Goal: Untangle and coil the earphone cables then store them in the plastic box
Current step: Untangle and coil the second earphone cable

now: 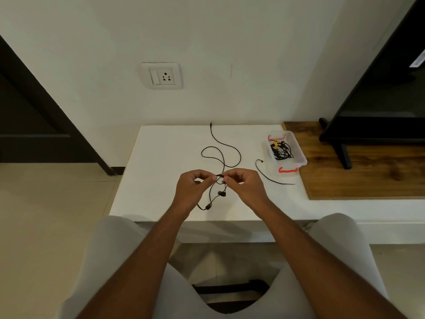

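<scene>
over the table (pixel 161 169), fingers (pixel 208 175) pinch the cable (pixel 222 193).

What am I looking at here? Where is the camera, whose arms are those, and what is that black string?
There is no machine here, just a person. The camera sits on their head and looks down, so the arms you see are their own. The left hand and the right hand pinch a black earphone cable between their fingers, over a white table. Two earbuds show just under the hands, and the rest of the cable lies looped on the table. On the right stands a clear plastic box with more earphones inside. Another black cable lies beside it.
</scene>
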Demonstrator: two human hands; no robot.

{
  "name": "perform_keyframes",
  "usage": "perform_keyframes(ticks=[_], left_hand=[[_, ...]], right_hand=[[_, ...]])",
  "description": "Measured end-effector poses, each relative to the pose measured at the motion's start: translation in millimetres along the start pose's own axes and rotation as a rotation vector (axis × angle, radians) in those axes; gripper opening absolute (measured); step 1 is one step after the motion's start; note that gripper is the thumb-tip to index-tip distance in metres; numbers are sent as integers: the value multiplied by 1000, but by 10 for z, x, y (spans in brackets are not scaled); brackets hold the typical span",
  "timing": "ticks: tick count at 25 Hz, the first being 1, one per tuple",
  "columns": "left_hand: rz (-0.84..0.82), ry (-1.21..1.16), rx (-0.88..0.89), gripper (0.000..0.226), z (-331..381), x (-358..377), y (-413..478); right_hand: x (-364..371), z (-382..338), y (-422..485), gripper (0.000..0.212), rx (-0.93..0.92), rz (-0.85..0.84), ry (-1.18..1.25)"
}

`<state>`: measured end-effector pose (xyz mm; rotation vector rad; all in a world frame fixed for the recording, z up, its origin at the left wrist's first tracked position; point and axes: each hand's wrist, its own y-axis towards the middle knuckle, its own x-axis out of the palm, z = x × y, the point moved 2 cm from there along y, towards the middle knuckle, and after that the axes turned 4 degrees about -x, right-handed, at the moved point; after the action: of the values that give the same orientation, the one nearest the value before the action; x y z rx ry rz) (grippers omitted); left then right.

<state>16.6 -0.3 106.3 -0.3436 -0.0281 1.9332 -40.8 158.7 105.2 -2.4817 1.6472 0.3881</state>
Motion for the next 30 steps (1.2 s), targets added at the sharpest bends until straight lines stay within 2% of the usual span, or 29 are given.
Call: perform_keyframes(ticks=[7,9,12,14,16,19,22,24,27,30], left_hand=[[-33,-71,-148,15,-34,66,8],[-105,-142,-181,18,-41,97,-1],[-259,-366,-235,21,-45,154,-23],[-300,-445,-259,24,-44,173,-30],[-292,-441,-233,25,-37,166,-27],[-253,-500,-211,24,-23,108,-7],[-237,-401,-183,13,-28,72,5],[-242,-305,-168,18,-37,96,-3],[-216,-186,-153,12,-61,138,-17],[-219,-174,-147,10,-65,138,-27]], right_hand=[[-13,-19,6,14,7,41,-53],[-4,-29,-4,13,9,60,-136],[14,-81,-13,13,6,65,-107],[20,-117,-20,12,-17,44,-126],[2,-120,-17,12,35,67,-35],[-68,-115,-7,13,221,131,240],[-109,-105,4,13,226,68,241],[-89,-93,-3,15,232,8,270],[-82,-67,-6,21,232,-91,332],[-111,-55,10,22,235,-111,424]])
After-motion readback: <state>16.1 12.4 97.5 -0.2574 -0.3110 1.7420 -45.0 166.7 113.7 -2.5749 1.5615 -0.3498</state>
